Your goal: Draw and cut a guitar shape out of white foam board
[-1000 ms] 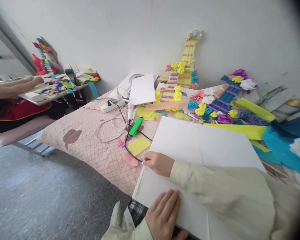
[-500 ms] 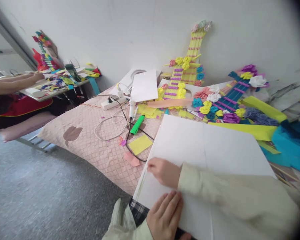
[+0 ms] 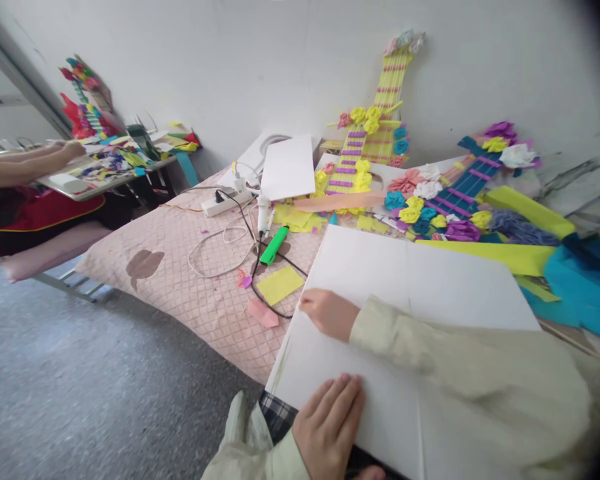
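A large white board lies across the table's near corner, a crease running down its middle and a faint greenish streak along its left edge. My left hand rests flat on the board's near part, fingers stretched out and side by side. Higher up, my right hand is closed at the board's left edge, its arm crossing the board from the right. Its curled fingers hide whatever may be in them. Beyond it lie a yellow paper sheet and a pink paper piece.
A green utility knife, a white glue gun with cables and a power strip lie on the quilted cloth. Paper-flower guitars stand by the wall. At another table, a person's arms reach over scraps.
My right hand has moved farther up along the board's left edge, away from my left hand. My left hand stays pressed on the board.
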### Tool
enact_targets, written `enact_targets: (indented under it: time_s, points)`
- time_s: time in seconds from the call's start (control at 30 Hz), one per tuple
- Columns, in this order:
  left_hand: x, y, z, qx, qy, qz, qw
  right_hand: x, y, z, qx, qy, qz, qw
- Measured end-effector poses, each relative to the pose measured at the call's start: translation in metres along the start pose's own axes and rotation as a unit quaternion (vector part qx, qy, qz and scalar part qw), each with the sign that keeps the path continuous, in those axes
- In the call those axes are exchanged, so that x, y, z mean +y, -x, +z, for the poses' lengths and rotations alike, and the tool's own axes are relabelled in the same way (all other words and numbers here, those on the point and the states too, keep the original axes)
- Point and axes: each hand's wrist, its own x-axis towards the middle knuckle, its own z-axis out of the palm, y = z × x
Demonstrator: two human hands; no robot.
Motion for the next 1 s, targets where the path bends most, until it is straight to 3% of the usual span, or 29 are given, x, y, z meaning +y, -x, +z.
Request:
enact_targets:
  time_s: [0.07,0.1,0.27,0.43,0.57,0.77,1.0]
  points:
    - [0.000,0.001,-0.001,-0.005,0.019,-0.012,1.000,-0.011,0.002,0.004,-0.005,-0.013,-0.081,0.997]
    - [0.000,0.001,-0.001,-0.010,0.028,-0.015,0.999,-0.016,0.003,0.006,-0.003,-0.015,-0.089,0.996]
    - [0.000,0.002,-0.002,-0.031,0.030,-0.002,0.999,-0.020,0.003,0.007,0.019,0.009,-0.018,1.000]
    - [0.001,-0.001,-0.007,-0.050,0.065,-0.031,0.996,-0.023,0.002,0.009,0.002,0.003,-0.071,0.997]
    - [0.003,-0.001,-0.008,-0.046,0.062,-0.021,0.997,-0.024,0.001,0.005,0.020,0.022,-0.011,0.999]
    - [0.010,0.000,-0.008,-0.031,0.078,-0.100,0.991,-0.052,0.007,0.011,-0.010,0.005,-0.111,0.994]
    - [0.000,-0.008,-0.008,-0.080,0.078,-0.015,0.994,-0.024,-0.002,0.006,0.009,0.034,-0.045,0.998]
